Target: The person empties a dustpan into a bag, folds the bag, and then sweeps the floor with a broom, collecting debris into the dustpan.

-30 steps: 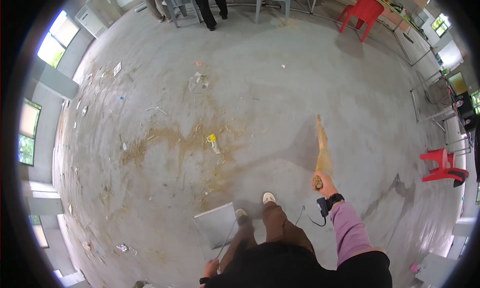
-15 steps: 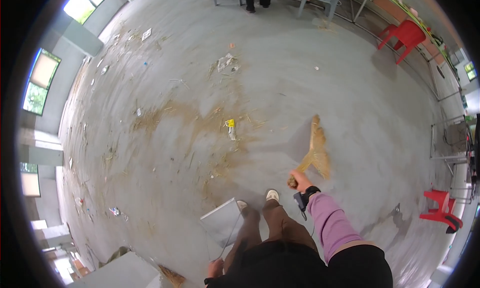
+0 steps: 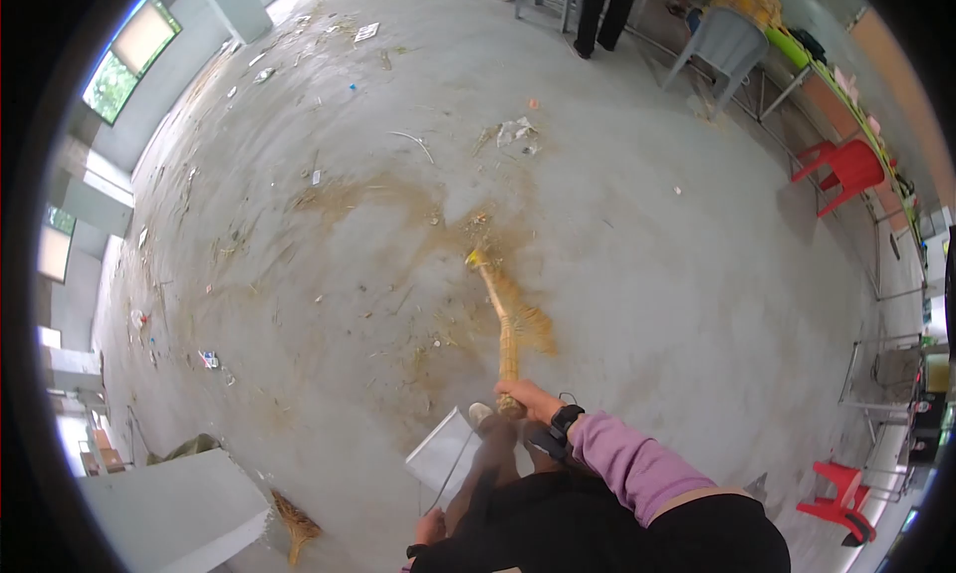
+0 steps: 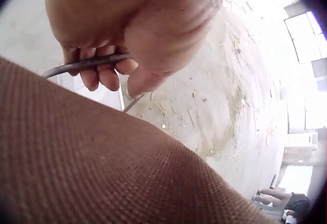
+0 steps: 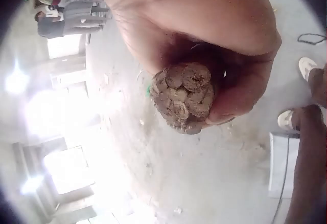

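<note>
Grey floor (image 3: 617, 264), streaked with brown dirt (image 3: 383, 193), spreads out before a standing person (image 3: 568, 523). A long broom (image 3: 509, 324) slants away over the dirt, the right hand's (image 3: 533, 399) fingers wrapped round its butt (image 5: 179, 101), probably for reach. A pale dustpan (image 3: 441, 449) is close by the left leg (image 3: 486, 473), likely for handiness; the left hand's (image 3: 430, 526) fingers curl round its thin handle (image 4: 99, 60). The broom is straw-yellow with fanned bristles (image 3: 533, 326) (its butt end shows bundled brown stalks (image 5: 196, 77)).
</note>
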Tool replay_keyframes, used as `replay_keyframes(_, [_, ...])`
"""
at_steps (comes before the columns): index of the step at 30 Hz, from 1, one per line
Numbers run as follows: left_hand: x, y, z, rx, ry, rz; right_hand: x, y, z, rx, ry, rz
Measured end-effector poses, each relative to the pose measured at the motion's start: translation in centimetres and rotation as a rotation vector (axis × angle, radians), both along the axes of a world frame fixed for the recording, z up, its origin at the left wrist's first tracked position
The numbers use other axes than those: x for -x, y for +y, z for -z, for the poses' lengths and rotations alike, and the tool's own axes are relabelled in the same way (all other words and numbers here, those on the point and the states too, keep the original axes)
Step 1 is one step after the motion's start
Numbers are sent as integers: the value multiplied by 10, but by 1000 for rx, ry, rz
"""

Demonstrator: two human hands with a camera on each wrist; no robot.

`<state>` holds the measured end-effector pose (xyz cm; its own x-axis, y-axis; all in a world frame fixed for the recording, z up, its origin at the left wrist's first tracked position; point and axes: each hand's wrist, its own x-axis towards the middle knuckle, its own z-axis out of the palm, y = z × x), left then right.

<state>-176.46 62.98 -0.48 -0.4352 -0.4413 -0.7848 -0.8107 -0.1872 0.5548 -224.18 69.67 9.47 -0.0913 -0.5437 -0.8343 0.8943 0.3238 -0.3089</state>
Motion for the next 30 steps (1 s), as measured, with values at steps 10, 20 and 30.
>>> replay_keyframes(10, [16, -19, -31, 204, 34, 276, 50, 27, -62, 42, 10, 139])
replay_keyframes(20, [69, 15, -69, 360, -173, 377, 193, 61, -2, -141, 218, 344])
replay_keyframes(30, [181, 91, -101, 272, -146, -33, 302, 19, 74, -228, 31, 219])
